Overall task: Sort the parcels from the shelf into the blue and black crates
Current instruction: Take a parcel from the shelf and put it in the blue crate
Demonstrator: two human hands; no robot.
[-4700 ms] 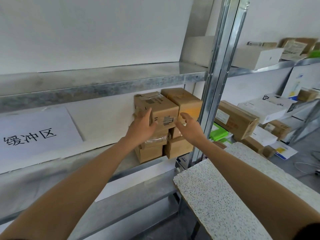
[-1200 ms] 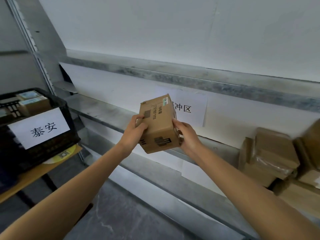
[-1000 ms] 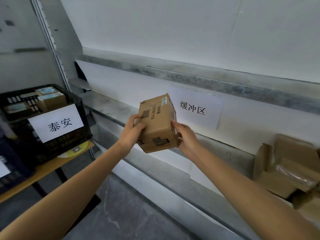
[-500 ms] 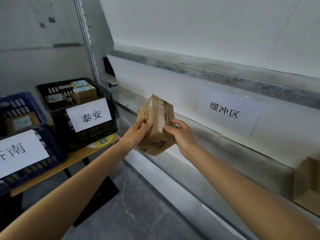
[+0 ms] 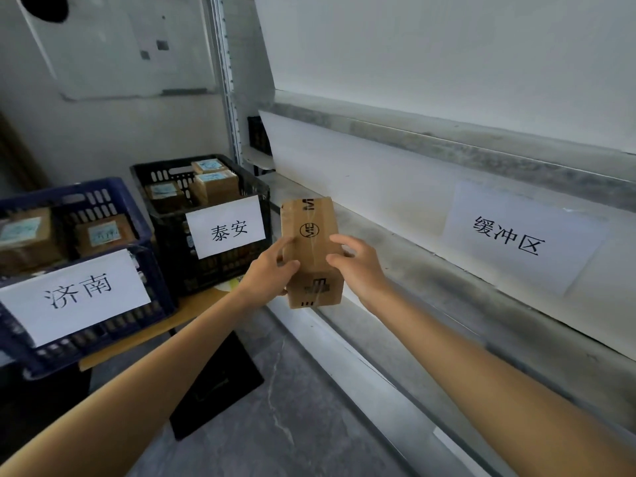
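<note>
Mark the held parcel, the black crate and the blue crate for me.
held parcel (image 5: 311,242): head view, on its taped upper face.
black crate (image 5: 220,274): head view, on its front wall below the label.
blue crate (image 5: 144,313): head view, on its front wall beside the label.

blue crate (image 5: 72,191) — cut off at left edge | parcel labels (image 5: 20,228) — blurred, probably unreadable

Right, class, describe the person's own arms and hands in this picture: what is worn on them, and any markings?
Both are bare. The left arm and right arm show no sleeve as far as the frame's edge. The left hand and right hand wear no glove, and no ring, watch or wristband shows. No markings are visible.
</note>
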